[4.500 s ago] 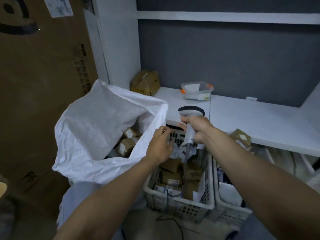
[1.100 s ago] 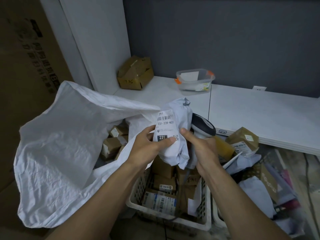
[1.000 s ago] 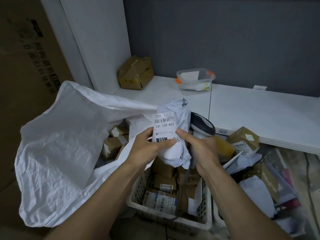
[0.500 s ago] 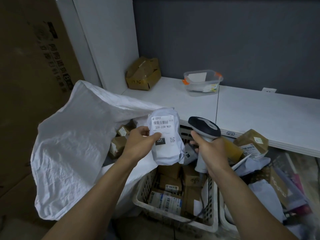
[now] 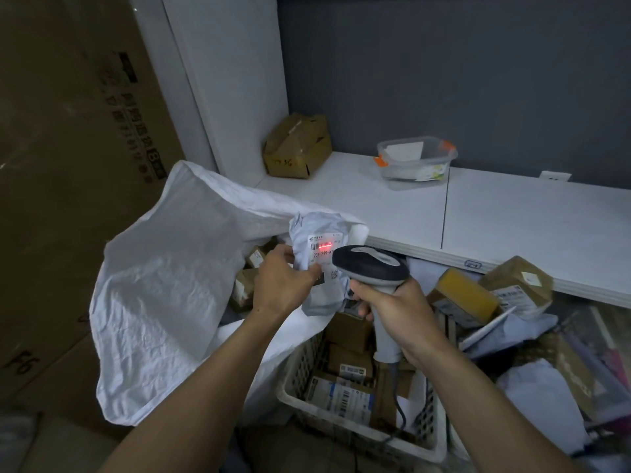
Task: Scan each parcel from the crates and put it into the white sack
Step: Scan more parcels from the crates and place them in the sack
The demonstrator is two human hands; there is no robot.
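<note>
Left hand (image 5: 283, 285) grips a parcel (image 5: 329, 291) labelled "231-239-K", right hand (image 5: 399, 312) grips the scanner (image 5: 370, 264), red line across its barcode (image 5: 322, 245).

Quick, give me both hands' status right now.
Left hand: holding the white parcel.
Right hand: gripping the scanner.
</note>
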